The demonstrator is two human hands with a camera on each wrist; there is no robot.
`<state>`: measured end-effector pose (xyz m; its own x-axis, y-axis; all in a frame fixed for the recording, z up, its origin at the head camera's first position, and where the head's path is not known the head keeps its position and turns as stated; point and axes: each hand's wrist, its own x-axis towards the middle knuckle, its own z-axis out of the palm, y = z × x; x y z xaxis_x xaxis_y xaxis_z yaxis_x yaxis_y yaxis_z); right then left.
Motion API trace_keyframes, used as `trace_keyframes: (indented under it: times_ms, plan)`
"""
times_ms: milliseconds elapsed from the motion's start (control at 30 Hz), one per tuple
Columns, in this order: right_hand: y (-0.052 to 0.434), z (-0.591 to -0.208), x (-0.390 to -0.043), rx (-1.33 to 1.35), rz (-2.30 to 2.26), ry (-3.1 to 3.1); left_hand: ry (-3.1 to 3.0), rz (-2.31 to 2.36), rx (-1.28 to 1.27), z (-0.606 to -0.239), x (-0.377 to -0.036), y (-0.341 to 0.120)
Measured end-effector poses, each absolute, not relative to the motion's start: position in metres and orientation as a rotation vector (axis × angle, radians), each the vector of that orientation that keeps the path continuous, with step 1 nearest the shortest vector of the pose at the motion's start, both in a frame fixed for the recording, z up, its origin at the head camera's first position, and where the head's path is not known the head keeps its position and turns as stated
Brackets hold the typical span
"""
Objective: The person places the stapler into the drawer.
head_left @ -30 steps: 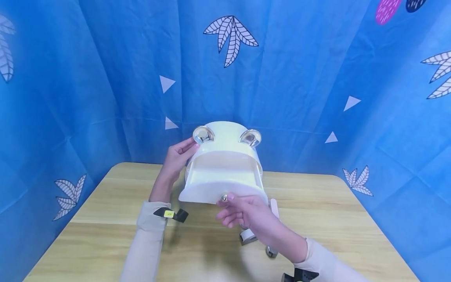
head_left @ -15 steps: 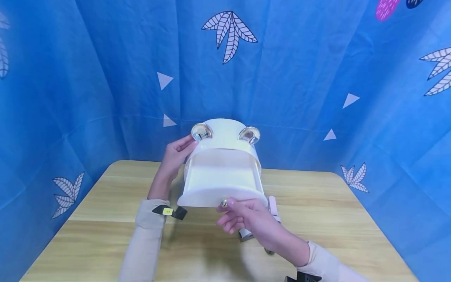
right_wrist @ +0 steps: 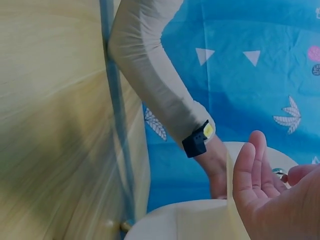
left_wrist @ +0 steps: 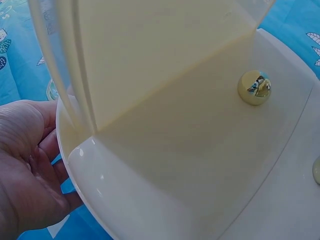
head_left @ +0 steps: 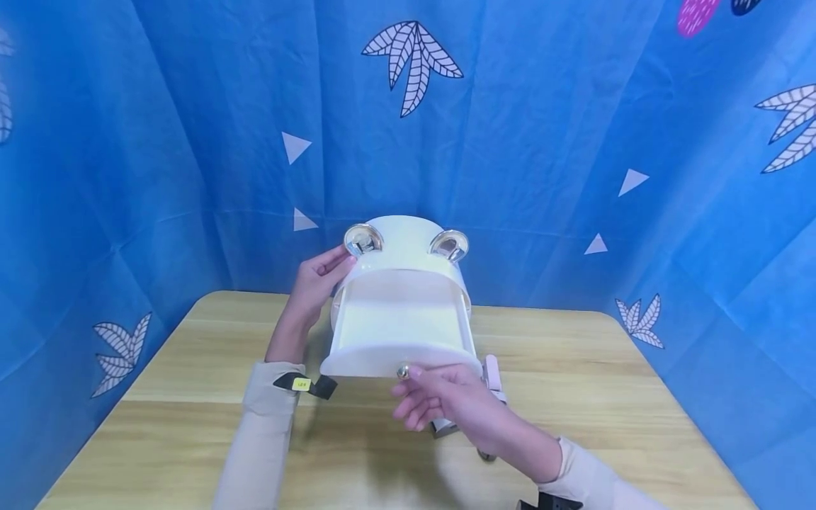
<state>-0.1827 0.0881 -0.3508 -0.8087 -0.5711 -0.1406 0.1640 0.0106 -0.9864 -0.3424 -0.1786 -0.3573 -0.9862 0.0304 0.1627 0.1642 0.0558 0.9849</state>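
Note:
A white rounded drawer box (head_left: 406, 244) with two shiny ear-shaped pieces on top stands on the table. Its top drawer (head_left: 401, 319) is pulled out, with the bare white floor showing. My right hand (head_left: 455, 400) pinches the small gold knob on the drawer front between thumb and index finger; the other fingers curl loosely below. At the box's left side, by the left ear, my left hand (head_left: 315, 287) holds the edge. In the left wrist view, that hand's fingers reach behind the rim, and a gold knob (left_wrist: 255, 87) sits on a closed front under the drawer.
Partly hidden by my right hand, a few white and grey pieces (head_left: 491, 373) with shiny ends lie on the wooden table (head_left: 574, 397). A blue patterned curtain (head_left: 523, 142) hangs behind and at both sides.
My right hand has drawn the drawer slightly further out towards me, mostly in the first half second. My left hand keeps its hold on the box side.

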Motion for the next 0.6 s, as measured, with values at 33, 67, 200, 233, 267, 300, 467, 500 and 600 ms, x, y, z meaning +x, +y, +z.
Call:
trace_keyframes:
  times_ms: [33, 67, 200, 233, 267, 300, 467, 500, 600]
  plan:
    - [0.0884, -0.3513, -0.1832, -0.424, -1.85, 1.781, -2.206, -2.085, -0.208, -0.3575, -0.3425, -0.1784]
    - [0.0886, -0.3518, -0.1838, -0.432, -1.851, 1.786, -2.204, -2.084, -0.211, -0.3577, -0.3427, -0.1784]
    - [0.0884, -0.3537, -0.1866, -0.461, -1.859, 1.806, -2.204, -2.084, -0.207, -0.358, -0.3429, -0.1789]
    - [0.0882, -0.3542, -0.1873, -0.463, -1.863, 1.806, -2.206, -2.084, -0.207, -0.358, -0.3429, -0.1791]
    - [0.088, -0.3546, -0.1879, -0.463, -1.867, 1.804, -2.209, -2.084, -0.205, -0.3581, -0.3428, -0.1793]
    - [0.0879, -0.3551, -0.1884, -0.461, -1.87, 1.801, -2.212, -2.086, -0.202, -0.3582, -0.3426, -0.1794]
    - [0.0882, -0.356, -0.1887, -0.454, -1.874, 1.799, -2.214, -2.095, -0.208, -0.3583, -0.342, -0.1794]
    - [0.0885, -0.3558, -0.1887, -0.453, -1.871, 1.802, -2.212, -2.095, -0.209, -0.3582, -0.3419, -0.1793]
    - [0.0903, -0.3544, -0.1887, -0.461, -1.841, 1.825, -2.202, -2.097, -0.219, -0.358, -0.3418, -0.1787]
